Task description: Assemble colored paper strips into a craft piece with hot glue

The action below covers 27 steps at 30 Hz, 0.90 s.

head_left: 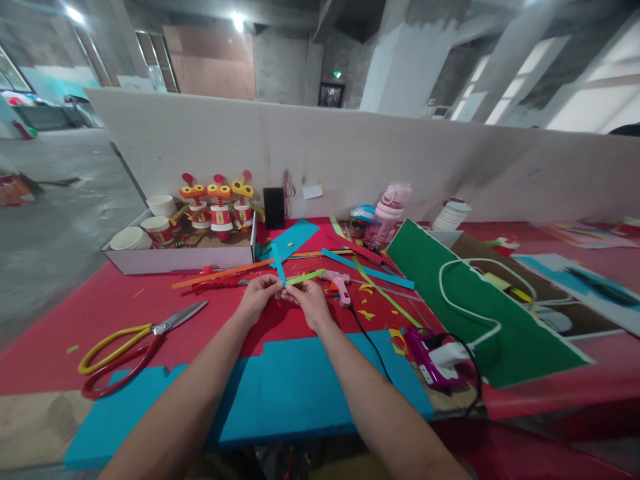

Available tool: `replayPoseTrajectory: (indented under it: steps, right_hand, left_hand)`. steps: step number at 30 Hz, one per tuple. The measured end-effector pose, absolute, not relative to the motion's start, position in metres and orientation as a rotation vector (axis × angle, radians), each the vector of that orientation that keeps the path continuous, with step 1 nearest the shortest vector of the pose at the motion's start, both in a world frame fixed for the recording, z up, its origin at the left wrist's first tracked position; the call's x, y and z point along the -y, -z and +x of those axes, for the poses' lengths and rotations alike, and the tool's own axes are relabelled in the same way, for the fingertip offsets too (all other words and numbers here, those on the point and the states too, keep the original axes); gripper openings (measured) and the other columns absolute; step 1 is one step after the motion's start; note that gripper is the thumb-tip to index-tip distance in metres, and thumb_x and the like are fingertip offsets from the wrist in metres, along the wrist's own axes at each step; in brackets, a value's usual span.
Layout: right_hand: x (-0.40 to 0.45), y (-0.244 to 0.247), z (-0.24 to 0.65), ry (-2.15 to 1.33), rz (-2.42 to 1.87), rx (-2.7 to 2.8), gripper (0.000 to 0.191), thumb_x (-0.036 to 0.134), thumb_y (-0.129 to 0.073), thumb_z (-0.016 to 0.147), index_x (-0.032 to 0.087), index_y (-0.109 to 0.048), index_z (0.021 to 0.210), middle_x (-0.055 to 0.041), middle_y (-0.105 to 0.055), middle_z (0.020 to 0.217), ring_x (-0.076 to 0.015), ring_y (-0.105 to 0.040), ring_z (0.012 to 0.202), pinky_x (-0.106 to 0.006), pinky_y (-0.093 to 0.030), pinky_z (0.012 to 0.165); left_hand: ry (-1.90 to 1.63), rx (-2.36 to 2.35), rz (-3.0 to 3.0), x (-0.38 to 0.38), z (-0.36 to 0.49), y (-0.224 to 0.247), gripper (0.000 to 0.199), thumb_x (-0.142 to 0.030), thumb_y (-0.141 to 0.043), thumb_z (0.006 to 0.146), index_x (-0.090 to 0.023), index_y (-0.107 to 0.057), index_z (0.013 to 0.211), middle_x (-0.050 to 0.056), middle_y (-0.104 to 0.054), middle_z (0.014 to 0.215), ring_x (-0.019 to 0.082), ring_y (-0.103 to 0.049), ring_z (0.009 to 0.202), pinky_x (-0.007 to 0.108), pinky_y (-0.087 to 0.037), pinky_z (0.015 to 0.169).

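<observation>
Both my hands meet over the red tabletop. My left hand [259, 295] pinches the lower end of a narrow blue paper strip [278, 261] that points up and away. Fingers of my right hand [311, 303] are closed on a light green paper strip [306, 277] that sticks out to the right. The two strips meet at my fingertips; whether they are joined there I cannot tell. Just right of my right hand lies a pink glue gun [340, 287] with a black cord. An orange strip [225, 272] lies left of the blue one.
Large scissors [143, 347] rest at the left. Behind them a white box [180, 260] holds paper figures [220, 207] and cups. A pink bottle [387, 217], a green board [490, 320] and a purple power strip [435, 360] stand right. Blue sheets [300, 393] cover the front edge.
</observation>
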State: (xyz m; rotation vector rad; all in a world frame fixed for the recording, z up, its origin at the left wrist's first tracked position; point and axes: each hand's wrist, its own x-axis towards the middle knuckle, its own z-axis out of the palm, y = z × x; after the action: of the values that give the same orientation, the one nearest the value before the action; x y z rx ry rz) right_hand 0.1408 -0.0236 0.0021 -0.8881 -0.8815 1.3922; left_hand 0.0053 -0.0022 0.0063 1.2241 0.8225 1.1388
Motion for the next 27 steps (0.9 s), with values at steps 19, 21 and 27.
replayPoseTrajectory:
  steps: [19, 21, 27]
  right_hand:
    - [0.0261, -0.004, 0.1354, -1.357, -0.924, 0.862, 0.021, 0.027, -0.071, 0.06, 0.014, -0.064, 0.074, -0.0014, -0.067, 0.065, -0.0152, -0.065, 0.059, -0.033, -0.055, 0.07]
    - [0.027, -0.005, 0.1348, -1.359, -0.941, 0.831, 0.02, 0.027, -0.072, 0.059, 0.014, -0.064, 0.073, -0.0011, -0.066, 0.064, -0.0143, -0.065, 0.06, -0.032, -0.055, 0.071]
    - [0.029, -0.008, 0.1349, -1.395, -0.911, 0.8, 0.023, 0.027, -0.075, 0.057, 0.014, -0.064, 0.072, -0.0008, -0.066, 0.064, -0.0134, -0.064, 0.06, -0.031, -0.056, 0.071]
  left_hand:
    - [-1.216, -0.81, 1.121, 0.0056, 0.0095, -0.0095, 0.025, -0.034, -0.074, 0.065, -0.015, -0.058, 0.072, -0.003, -0.055, 0.053, 0.008, -0.05, 0.047, 0.02, -0.04, 0.048]
    - [-1.218, -0.825, 1.07, 0.0051, 0.0087, -0.0095, 0.026, -0.034, -0.075, 0.063, -0.016, -0.058, 0.07, -0.004, -0.054, 0.052, 0.008, -0.05, 0.046, 0.021, -0.041, 0.048]
    - [-1.218, -0.826, 1.023, 0.0047, 0.0087, -0.0107, 0.026, -0.03, -0.077, 0.06, -0.015, -0.058, 0.068, -0.003, -0.055, 0.053, 0.008, -0.05, 0.048, 0.019, -0.039, 0.047]
